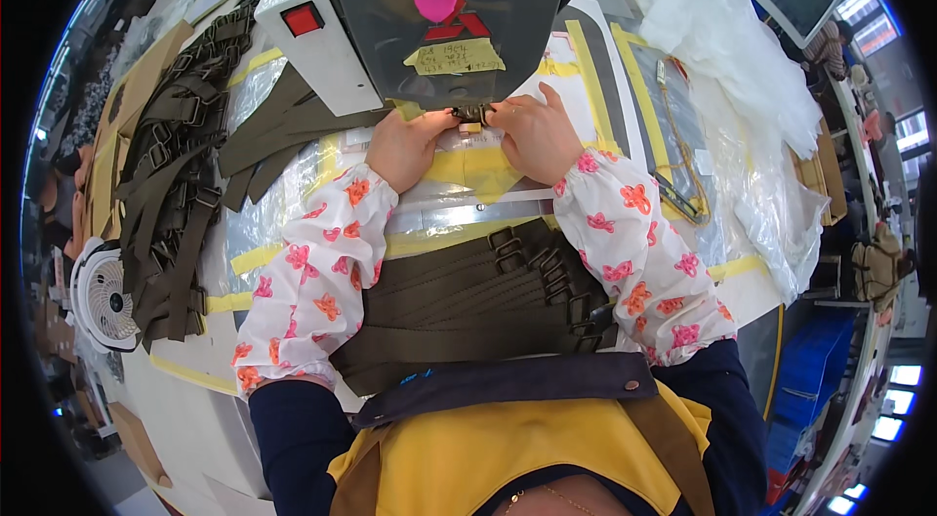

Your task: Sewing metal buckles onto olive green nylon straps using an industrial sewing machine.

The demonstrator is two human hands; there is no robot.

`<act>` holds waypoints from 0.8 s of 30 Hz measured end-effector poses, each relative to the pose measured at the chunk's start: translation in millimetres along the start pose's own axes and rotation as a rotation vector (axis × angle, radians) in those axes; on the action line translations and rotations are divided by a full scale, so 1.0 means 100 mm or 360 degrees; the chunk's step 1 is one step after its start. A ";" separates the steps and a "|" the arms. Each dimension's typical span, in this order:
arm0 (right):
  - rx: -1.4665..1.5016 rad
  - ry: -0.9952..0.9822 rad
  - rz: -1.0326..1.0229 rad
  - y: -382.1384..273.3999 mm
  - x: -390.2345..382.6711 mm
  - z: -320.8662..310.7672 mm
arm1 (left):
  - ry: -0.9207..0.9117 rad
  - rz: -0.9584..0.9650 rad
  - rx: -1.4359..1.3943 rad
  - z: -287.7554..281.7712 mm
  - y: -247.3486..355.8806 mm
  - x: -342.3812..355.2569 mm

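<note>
Both my hands are at the sewing area under the head of a grey sewing machine (376,33). My left hand (400,150) is closed, with thumb and fingers pressed together by the needle area, on an olive-green webbing strap (342,122) that runs in from the left. Opposite it, my right hand (537,137) is closed too, its fingertips pinched close to a small dark metal part (470,114). What the right fingertips hold is hidden. Close to my body lies a row of olive straps (449,306) with metal buckles (551,274) at their right ends.
More straps (268,135) lie left of the machine, beside a heap of buckled straps (176,174). A white fan (102,296) stands at the left edge. Scissors (678,199) with a cord lie to the right, near crumpled clear plastic (722,47). Yellow tape (468,165) covers parts of the worktop.
</note>
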State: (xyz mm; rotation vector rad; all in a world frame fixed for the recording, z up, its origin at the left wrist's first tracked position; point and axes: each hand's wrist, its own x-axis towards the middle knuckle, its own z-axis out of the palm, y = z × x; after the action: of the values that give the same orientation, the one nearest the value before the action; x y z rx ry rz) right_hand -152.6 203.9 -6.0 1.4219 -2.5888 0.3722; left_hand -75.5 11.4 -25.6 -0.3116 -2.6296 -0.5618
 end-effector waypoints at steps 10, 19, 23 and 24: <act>-0.0011 0.0029 0.0014 -0.01 -0.01 0.02 | -0.0091 -0.0068 0.0101 0.00 0.02 0.00; -0.0059 0.0008 -0.0003 -0.09 -0.09 0.05 | -0.0117 0.0236 0.0090 -0.09 0.09 -0.03; -0.0076 -0.0033 -0.0035 -0.13 -0.18 0.09 | -0.0162 0.0571 0.0330 -0.07 0.12 -0.03; -0.0048 -0.0009 -0.0010 -0.13 -0.19 0.10 | -0.0214 0.0535 0.0364 -0.07 0.11 -0.04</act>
State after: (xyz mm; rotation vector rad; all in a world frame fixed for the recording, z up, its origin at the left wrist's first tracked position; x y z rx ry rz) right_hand -132.1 209.4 -18.8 1.4230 -2.5823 0.3277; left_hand -66.5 18.3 -17.9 -0.7208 -2.6515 -0.1315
